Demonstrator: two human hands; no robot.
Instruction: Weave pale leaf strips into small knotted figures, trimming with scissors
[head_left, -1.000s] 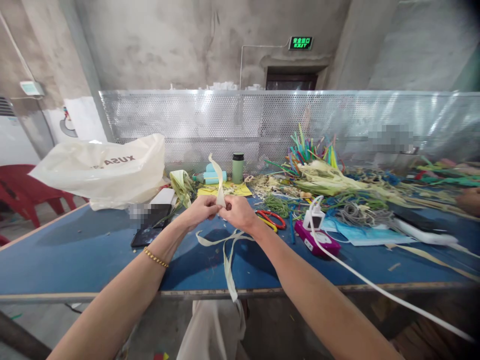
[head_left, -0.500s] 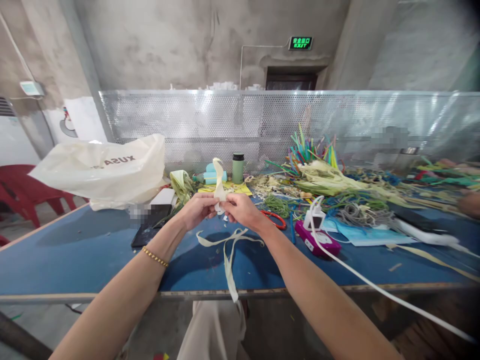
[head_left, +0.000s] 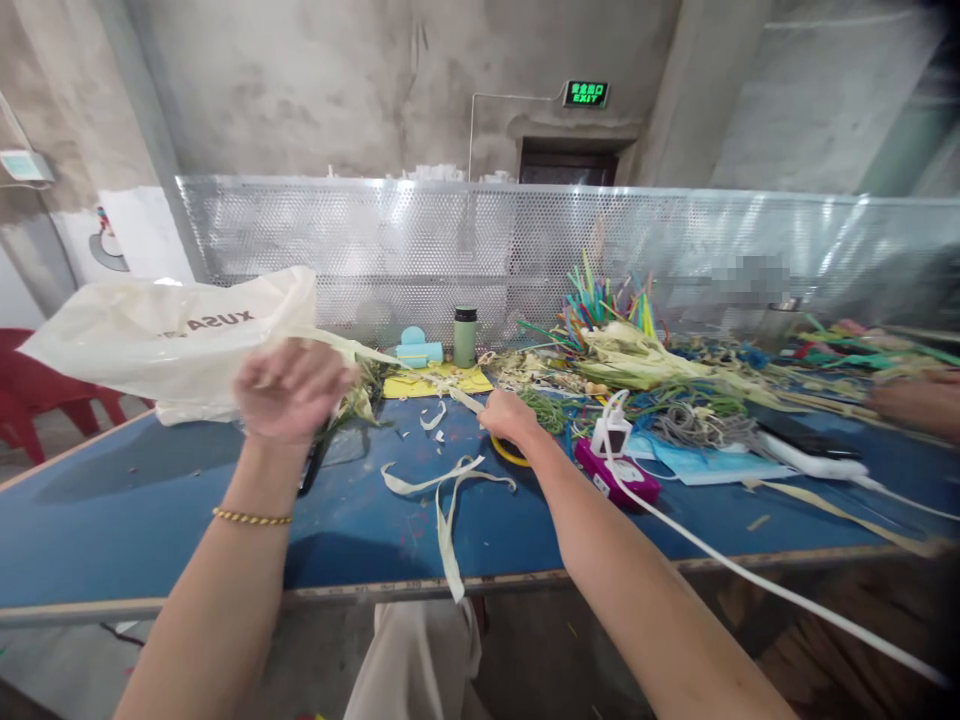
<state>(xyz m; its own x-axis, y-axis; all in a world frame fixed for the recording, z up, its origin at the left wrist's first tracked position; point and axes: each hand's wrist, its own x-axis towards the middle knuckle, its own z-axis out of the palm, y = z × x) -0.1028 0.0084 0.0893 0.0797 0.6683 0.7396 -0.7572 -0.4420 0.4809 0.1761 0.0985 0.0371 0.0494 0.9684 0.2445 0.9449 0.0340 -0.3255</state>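
My left hand, smeared by motion, is raised in front of the white bag with its fingers curled. From it a pale husk strip runs rightward toward my right hand. The right hand is closed on the strip's other end, low over the table; its fingertips are partly hidden. Below the hands, loose pale strips lie crossed on the blue table, one tip reaching the front edge. Behind my right wrist shows part of a yellow loop.
A white bag stands at left. A green bottle is behind yellow paper. At right are husk bundles, grey cord, a purple power block with a white cable, and another person's blurred hand.
My hands have come apart: the left moved left and up, the right slightly right. The strip now stretches between them instead of standing upright. The view has turned slightly right.
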